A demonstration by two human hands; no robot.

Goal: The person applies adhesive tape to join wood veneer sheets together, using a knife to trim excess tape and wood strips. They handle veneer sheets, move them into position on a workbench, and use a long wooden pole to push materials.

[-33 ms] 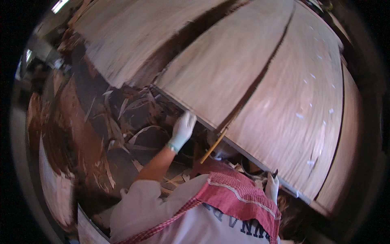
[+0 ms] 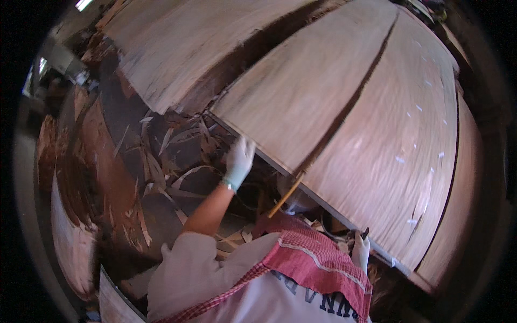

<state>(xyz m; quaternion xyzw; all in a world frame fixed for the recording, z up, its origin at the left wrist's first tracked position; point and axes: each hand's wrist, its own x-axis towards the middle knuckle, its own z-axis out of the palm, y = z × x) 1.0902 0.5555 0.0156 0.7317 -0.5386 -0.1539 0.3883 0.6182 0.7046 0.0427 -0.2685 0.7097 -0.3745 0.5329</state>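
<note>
Thin, pale wood veneer sheets (image 2: 301, 102) lie side by side in front of me, bent by the lens. My left hand (image 2: 240, 160), in a white glove, is closed at the near edge of the middle sheet, its fingertips against that edge. At the near edge of the wider right-hand sheet (image 2: 382, 156), my right hand (image 2: 361, 252), also gloved, grips a small dark-tipped thing whose lower part is hidden. Between the hands, a thin yellow stick (image 2: 285, 196) juts toward me from the gap between the two sheets.
Torn veneer scraps (image 2: 161, 140) litter the area to the left, with larger brown pieces (image 2: 107, 172) behind them. Another sheet (image 2: 177, 59) lies at the far left past a dark gap. A red checked cloth (image 2: 318, 253) hangs over my shirt front.
The whole view has shifted slightly, with the sheets a little farther right and lower. My left hand has slid slightly up and left in the picture; my right hand keeps its place by the edge.
</note>
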